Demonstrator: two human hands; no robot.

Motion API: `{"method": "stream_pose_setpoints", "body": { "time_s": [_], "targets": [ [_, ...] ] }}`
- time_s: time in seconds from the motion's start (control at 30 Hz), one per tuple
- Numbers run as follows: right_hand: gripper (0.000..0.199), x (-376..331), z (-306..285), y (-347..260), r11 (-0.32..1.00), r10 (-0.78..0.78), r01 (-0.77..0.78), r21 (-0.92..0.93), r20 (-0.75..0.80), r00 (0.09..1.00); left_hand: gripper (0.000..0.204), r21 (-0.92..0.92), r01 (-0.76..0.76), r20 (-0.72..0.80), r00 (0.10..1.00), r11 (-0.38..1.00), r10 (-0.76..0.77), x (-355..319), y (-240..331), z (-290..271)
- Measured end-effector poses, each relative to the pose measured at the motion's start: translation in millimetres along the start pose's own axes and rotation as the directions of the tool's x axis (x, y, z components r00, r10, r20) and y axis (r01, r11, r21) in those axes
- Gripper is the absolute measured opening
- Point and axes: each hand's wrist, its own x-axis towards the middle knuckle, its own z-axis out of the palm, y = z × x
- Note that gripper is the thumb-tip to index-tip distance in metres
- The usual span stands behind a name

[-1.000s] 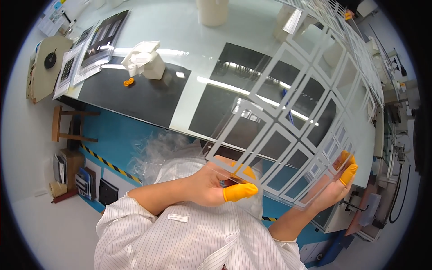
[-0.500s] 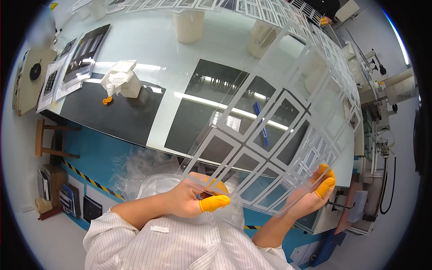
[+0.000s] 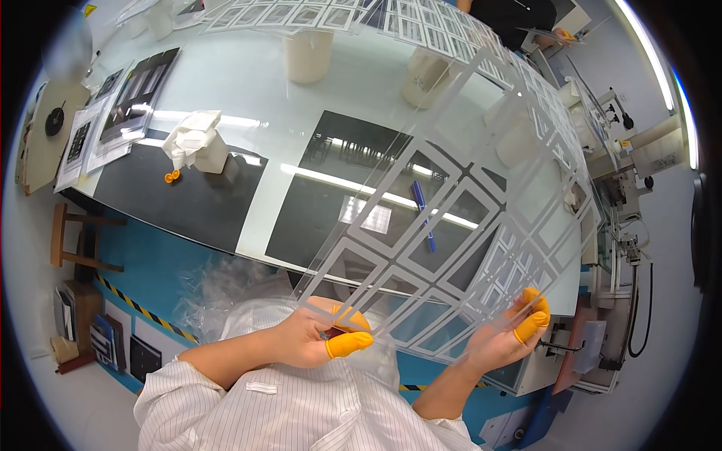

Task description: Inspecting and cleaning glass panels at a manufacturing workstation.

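Note:
A clear plastic sheet (image 3: 440,284) printed with rows of grey rectangular frames is tilted up in front of me, over the near edge of the table. My left hand (image 3: 301,338) pinches its lower left corner between thumb and fingers. At the lower right edge, my right hand (image 3: 496,342) holds the sheet, its fingers partly behind the clear plastic. Yellow finger cots cover some fingertips on both hands. Through the sheet I see a blue pen (image 3: 423,214) lying on a black mat (image 3: 301,225).
On the left stands a tissue box (image 3: 214,154) beside small orange finger cots (image 3: 173,177). White buckets (image 3: 307,60) prop up more framed sheets (image 3: 293,16) along the far side. Another person (image 3: 515,22) works at the far right, near machine equipment (image 3: 639,158).
My view has shifted slightly, so the table scene sits a little to the left. The sheet is tilted a bit differently, with both hands still on it. More of the far person shows.

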Motion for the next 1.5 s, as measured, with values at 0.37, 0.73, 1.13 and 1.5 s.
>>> {"method": "stream_pose_setpoints", "body": {
  "time_s": [0.37,0.73,1.13,1.5],
  "targets": [
    [0.021,-3.0,8.1,-19.6,1.0,-0.022,0.02,-0.021,-0.08,0.997,0.011,-0.074,0.104,-0.034,0.994,0.992,-0.107,-5.4,-2.6,6.3],
    [0.028,-10.4,3.7,-28.2,0.986,-0.148,0.148,-0.079,0.006,0.989,0.014,-0.046,0.214,-0.026,0.976,0.976,-0.215,-18.0,-0.5,5.5],
    [0.017,-2.2,41.8,-52.1,0.994,0.067,-0.068,0.091,0.016,0.998,0.018,-0.446,0.227,-0.165,0.93,0.866,-0.329,-23.8,-14.2,-4.9],
    [0.014,5.9,80.9,-70.6,0.972,-0.232,0.231,0.037,0.015,0.973,0.023,0.552,0.049,-0.224,0.97,0.833,0.091,5.8,6.3,19.6]
  ]
}}
